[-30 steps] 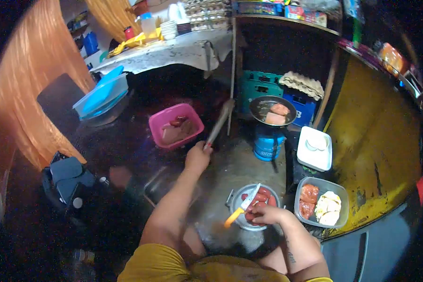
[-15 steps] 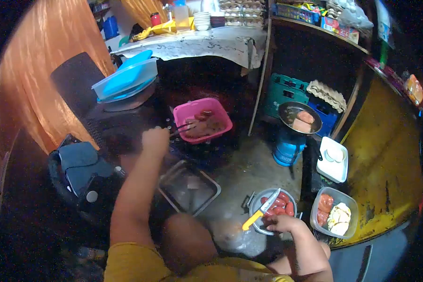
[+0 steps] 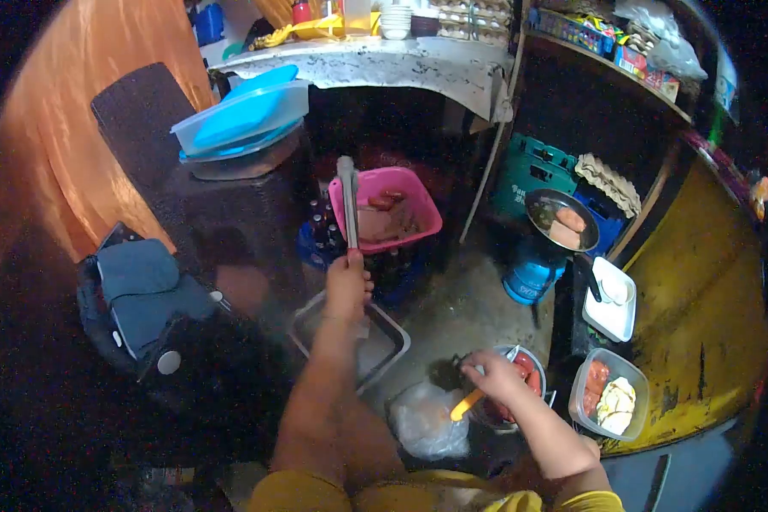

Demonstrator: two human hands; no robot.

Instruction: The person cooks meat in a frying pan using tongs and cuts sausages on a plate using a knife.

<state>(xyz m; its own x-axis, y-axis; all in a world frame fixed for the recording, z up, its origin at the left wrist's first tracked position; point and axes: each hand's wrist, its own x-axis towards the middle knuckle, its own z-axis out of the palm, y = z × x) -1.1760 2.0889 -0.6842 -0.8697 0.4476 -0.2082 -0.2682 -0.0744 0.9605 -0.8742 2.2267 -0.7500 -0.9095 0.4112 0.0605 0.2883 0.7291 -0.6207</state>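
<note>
My left hand [image 3: 348, 286] is closed round a pair of metal tongs [image 3: 350, 209], held pointing up and away in front of the pink basin [image 3: 433, 230]. Inside the basin lie red sausages [image 3: 387, 201] and flat pinkish pieces. My right hand [image 3: 489, 373] is over the left rim of a metal pot [image 3: 489, 416], its fingers curled near the pot's side handle. What those fingers hold, if anything, is hidden. More red sausages [image 3: 531, 376] are in this pot. A knife with a yellow handle [image 3: 467, 404] rests across it, its blade partly covered by my right hand.
A frying pan [image 3: 544, 201] with two pieces of meat sits above a blue gas canister [image 3: 525, 286]. Right of it are a white tray [image 3: 600, 322] and a plastic tub [image 3: 580, 401] of food. A clear plastic bag [image 3: 431, 422] and a glass dish [image 3: 398, 346] lie nearer me.
My left hand has moved right with the tongs, which now point upward out of the basin. My right hand has shifted up and left from the pot's near side. The camera view has shifted slightly.
</note>
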